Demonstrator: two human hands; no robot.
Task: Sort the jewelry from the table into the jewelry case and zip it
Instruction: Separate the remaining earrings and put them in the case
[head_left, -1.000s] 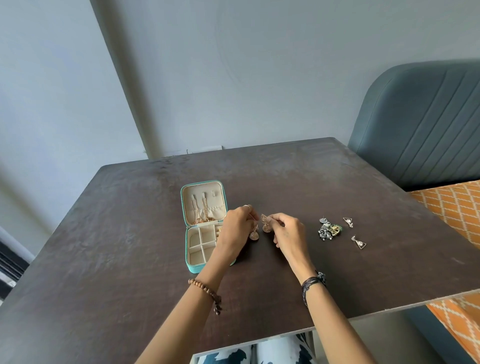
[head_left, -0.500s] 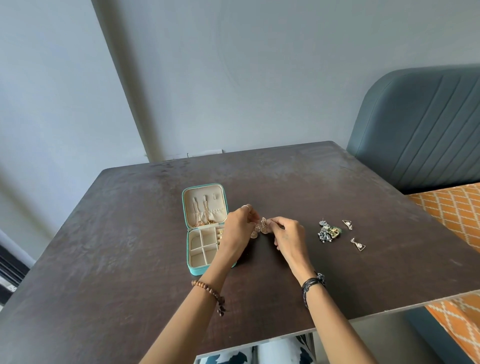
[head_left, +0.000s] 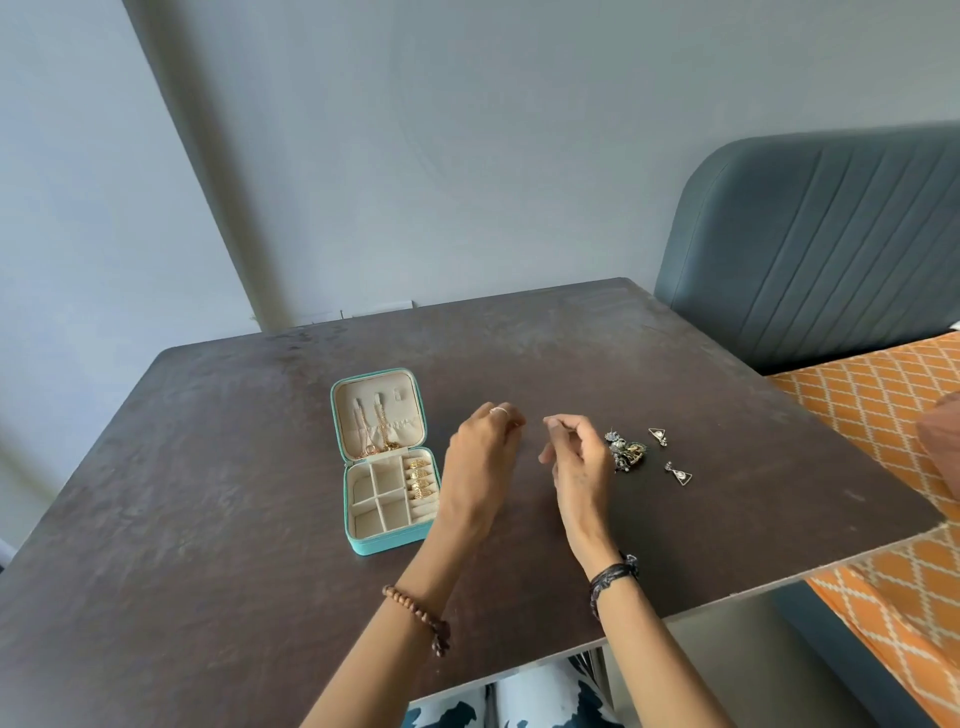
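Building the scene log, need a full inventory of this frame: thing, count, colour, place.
jewelry case: 1, teal outside, cream lining, open on the table's left-centre; gold chains in the lid, gold rings in the right-hand slots
table: 1, dark brown, fills the middle
jewelry cluster: 1 heap, silver and gold, right of the right hand
triangle earrings: 2, silver, right of the cluster, apart
seat backrest: 1, blue-grey, right rear
patterned fabric: orange and white, right edge
wall: grey, behind
left hand: finger ring, brown bead bracelet at the wrist, fingers curled; contents hidden
right hand: dark wrist band, fingertips pinched; anything held too small to tell
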